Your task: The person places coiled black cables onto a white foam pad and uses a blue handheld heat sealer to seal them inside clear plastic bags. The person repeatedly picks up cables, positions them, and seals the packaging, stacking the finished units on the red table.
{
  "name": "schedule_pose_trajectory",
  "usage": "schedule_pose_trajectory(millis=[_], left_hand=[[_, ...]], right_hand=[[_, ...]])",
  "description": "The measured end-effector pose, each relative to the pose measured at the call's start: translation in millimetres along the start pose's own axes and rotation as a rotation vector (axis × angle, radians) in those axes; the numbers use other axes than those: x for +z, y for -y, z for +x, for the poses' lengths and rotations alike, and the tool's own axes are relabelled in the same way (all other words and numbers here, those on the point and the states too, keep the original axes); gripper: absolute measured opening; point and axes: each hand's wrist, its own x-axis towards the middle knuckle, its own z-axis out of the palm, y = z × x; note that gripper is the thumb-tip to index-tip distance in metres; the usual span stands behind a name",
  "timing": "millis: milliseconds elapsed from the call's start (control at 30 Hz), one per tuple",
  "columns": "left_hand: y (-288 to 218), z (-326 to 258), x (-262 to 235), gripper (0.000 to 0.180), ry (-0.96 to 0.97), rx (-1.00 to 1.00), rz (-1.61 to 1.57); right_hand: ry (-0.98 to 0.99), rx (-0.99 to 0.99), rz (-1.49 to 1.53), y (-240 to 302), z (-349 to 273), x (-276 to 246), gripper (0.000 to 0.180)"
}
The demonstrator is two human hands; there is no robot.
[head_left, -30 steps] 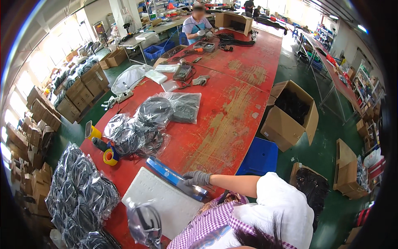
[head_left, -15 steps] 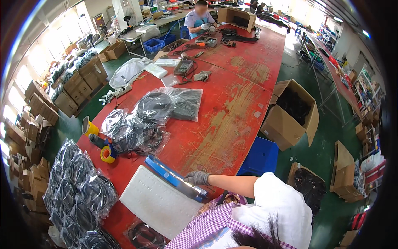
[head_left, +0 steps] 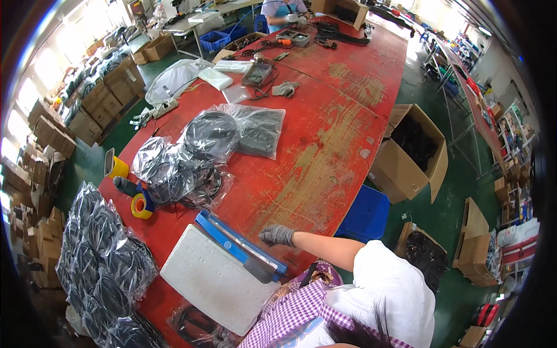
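Pretty clearly a factory packing floor or small workshop. There's a long worn red worktable running the length of the room, and out past the fingers of the gloved hand it's covered with clear bags of coiled black cable. Just beside that hand sits a blue bag sealer. Stacked cardboard cartons line the far left wall, an open carton stands on the green floor, and another person works at the table's far end.
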Motion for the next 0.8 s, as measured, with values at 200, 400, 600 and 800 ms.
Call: schedule_pose_trajectory(millis=[200, 400, 600, 800], left_hand=[[-95.7, -30.9, 17.5, 0.049, 0.109, 0.513, 0.534], [-78.0, -43.8, 65.9, 0.066, 0.335, 0.443, 1.024], [-93.7, -47.1, 62.7, 0.063, 0.337, 0.364, 0.794], [-94.6, -48.1, 68.7, 0.057, 0.25, 0.361, 0.698]], right_hand=[[0.107, -0.29, -0.568, 16.6, 82.1, -30.5, 0.004], [-0.135, 0.203, 0.461, 69.2, 131.1, -20.3, 0.023], [-0.506, 0.067, 0.359, 127.3, 251.5, -49.7, 0.048], [-0.432, 0.318, 0.717, 177.6, 318.1, -48.2, 0.059]])
